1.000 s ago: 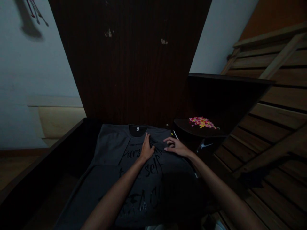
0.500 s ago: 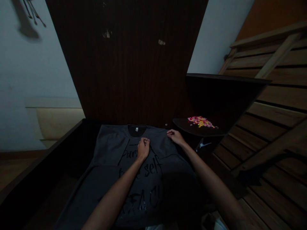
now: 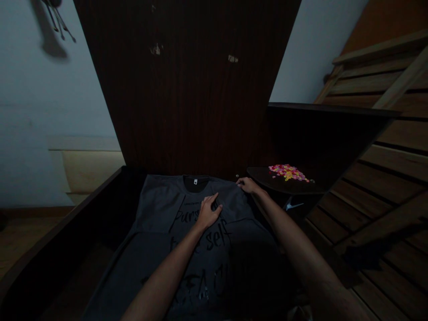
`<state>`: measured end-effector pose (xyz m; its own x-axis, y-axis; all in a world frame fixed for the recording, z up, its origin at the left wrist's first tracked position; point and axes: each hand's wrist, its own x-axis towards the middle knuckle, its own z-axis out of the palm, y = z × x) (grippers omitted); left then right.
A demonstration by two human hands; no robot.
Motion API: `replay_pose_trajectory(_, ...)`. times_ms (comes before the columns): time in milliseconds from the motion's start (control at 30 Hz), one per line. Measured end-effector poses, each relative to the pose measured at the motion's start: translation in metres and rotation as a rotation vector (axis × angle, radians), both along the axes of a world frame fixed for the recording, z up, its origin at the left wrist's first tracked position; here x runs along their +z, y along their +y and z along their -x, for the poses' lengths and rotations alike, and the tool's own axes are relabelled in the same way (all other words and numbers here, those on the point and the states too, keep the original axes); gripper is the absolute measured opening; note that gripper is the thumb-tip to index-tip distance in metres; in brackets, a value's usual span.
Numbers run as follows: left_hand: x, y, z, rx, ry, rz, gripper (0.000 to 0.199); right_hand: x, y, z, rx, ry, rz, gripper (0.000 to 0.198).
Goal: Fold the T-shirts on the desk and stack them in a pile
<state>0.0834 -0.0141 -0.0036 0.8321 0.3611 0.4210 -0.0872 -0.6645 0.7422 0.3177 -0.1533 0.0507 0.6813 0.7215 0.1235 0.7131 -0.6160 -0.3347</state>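
Observation:
A dark grey T-shirt lies spread out, its neckline with a small white label at the far side and black lettering across the chest. On the upper chest, just below the neckline, rests my left hand, thumb and fingers apart and partly covering the lettering. My right hand is at the shirt's far right shoulder, fingers closed together on the edge of the cloth. The near part of the shirt fades into shadow.
Dark wooden panel rises behind the shirt. To the right, a dark corner shelf bears a heap of small pink, red and yellow pieces. Wooden slats stand far right; a dark raised edge runs along the left.
My left hand has spread its fingers, which were bunched together, and moved slightly down the chest. My right hand stays at the shoulder edge. The whole view has shifted slightly.

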Motion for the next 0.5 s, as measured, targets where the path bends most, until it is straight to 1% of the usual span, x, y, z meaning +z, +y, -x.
replay_pose_trajectory(67,0.001,-0.002,0.0,0.001,0.066,-0.027,0.054,0.0,-0.001,0.0,-0.038,-0.089,0.018,0.02)
replay_pose_trajectory(133,0.002,-0.003,0.0,0.007,0.132,-0.067,0.049,-0.002,-0.003,0.003,-0.093,-0.181,0.026,0.018)
replay_pose_trajectory(200,0.002,-0.004,0.0,0.018,0.175,-0.109,0.044,-0.004,-0.004,0.008,-0.114,-0.24,0.016,0.017)
replay_pose_trajectory(267,0.001,-0.004,0.001,0.029,0.191,-0.143,0.042,-0.006,-0.005,0.014,-0.117,-0.277,-0.043,0.02)
replay_pose_trajectory(333,0.0,-0.004,0.002,0.041,0.192,-0.178,0.041,-0.006,-0.007,0.023,-0.126,-0.311,-0.132,0.025)
replay_pose_trajectory(400,0.0,-0.004,0.003,0.044,0.194,-0.226,0.042,-0.008,-0.011,0.036,-0.09,-0.327,-0.203,0.029)
replay_pose_trajectory(500,-0.001,-0.005,0.003,0.019,0.225,-0.3,0.047,-0.018,-0.023,0.066,0.077,-0.278,-0.233,0.035)
